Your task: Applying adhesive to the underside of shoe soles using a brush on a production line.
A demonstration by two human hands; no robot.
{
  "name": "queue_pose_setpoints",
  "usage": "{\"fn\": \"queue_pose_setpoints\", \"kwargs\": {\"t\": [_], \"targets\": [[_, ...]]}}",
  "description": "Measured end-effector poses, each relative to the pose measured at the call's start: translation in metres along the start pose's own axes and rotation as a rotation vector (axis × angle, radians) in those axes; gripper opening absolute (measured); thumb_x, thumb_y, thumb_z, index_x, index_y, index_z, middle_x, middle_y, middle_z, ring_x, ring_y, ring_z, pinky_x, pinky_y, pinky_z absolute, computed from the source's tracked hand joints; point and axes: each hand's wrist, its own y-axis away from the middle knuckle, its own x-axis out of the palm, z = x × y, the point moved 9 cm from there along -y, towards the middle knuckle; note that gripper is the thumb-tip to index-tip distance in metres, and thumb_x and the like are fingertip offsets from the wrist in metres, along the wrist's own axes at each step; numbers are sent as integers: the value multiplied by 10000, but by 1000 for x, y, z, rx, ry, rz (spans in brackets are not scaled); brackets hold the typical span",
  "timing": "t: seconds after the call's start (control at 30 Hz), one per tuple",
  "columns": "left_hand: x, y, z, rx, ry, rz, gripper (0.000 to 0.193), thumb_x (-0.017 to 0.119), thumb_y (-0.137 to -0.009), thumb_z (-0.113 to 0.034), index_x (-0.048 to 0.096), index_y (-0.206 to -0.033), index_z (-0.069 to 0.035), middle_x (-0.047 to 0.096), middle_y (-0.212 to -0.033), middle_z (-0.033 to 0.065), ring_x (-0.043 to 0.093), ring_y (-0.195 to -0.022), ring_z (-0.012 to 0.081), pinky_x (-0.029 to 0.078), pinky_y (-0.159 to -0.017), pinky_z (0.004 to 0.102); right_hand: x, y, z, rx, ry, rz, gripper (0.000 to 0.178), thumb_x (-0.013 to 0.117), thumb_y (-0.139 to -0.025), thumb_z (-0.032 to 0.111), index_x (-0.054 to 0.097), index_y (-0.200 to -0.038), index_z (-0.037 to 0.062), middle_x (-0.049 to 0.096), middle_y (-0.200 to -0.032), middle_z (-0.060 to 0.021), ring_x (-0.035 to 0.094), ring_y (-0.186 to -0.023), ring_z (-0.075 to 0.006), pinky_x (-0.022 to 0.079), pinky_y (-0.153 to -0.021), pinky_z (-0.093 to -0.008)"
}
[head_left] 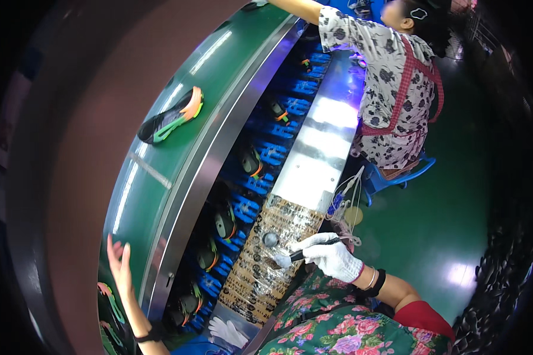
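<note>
My right hand (333,258), in a white knit glove, grips a brush (295,256) by its dark handle. The brush's pale, blurred tip is over a ledge (249,278) covered in printed brown tape, just below a small round grey cup or opening (270,239). Bare and with fingers apart, my left hand (120,266) is raised over the near part of the green conveyor belt (142,201) and holds nothing. Nearest to it are shoe soles (109,307) with orange and green edges, partly cut off by the dark rim.
Farther along the belt lies a black, orange and green sole (170,118). Shoe parts (225,222) rest on a lower rack of blue holders between belt and ledge. A spare white glove (228,331) lies nearby. A co-worker (397,89) sits on a blue stool (391,177); cords (352,204) hang beside the ledge.
</note>
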Motion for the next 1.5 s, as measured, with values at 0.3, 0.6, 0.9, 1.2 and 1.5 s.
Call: {"fn": "queue_pose_setpoints", "kwargs": {"t": [0.3,0.6,0.9,1.2,1.5], "targets": [[279,-189,-253,420,-222,167,882,763,-907,-504,390,-1597,-100,487,-1481,192,617,-1146,271,522,-968,393,-60,-31,77,24,-73,-76,152,692,-906,-21,767,-1038,-37,754,-1166,-167,727,-995,-191,579,-789,-261],[351,-227,-257,330,-580,106,385,740,-886,-390,674,-1025,-37,652,-1036,198,625,-1025,416,476,-916,523,-73,-94,163,85,-249,-148,128,700,-849,-96,760,-941,-31,751,-915,-135,727,-765,-215,602,-709,-292],[274,-174,-244,214,-461,153,796,758,-880,-511,481,-1481,-69,637,-1298,230,631,-1200,402,514,-961,491,-38,-78,101,87,63,4,207,633,-943,-9,753,-1107,-46,763,-1124,-112,677,-893,-118,528,-787,-233],[340,-200,-291,286,-539,232,696,509,-949,-725,570,-1423,-220,693,-1219,253,643,-1214,419,497,-1002,550,-38,-55,66,34,-98,-14,232,628,-923,-61,746,-1123,-66,734,-1223,-177,712,-1060,-204,581,-787,-243],[255,-157,-202,391,-642,118,331,687,-960,-350,645,-990,-23,599,-991,164,637,-942,401,504,-791,517,-17,-100,101,63,96,-18,211,658,-954,15,758,-1135,-25,753,-1192,-114,693,-1006,-140,545,-801,-245]]}}
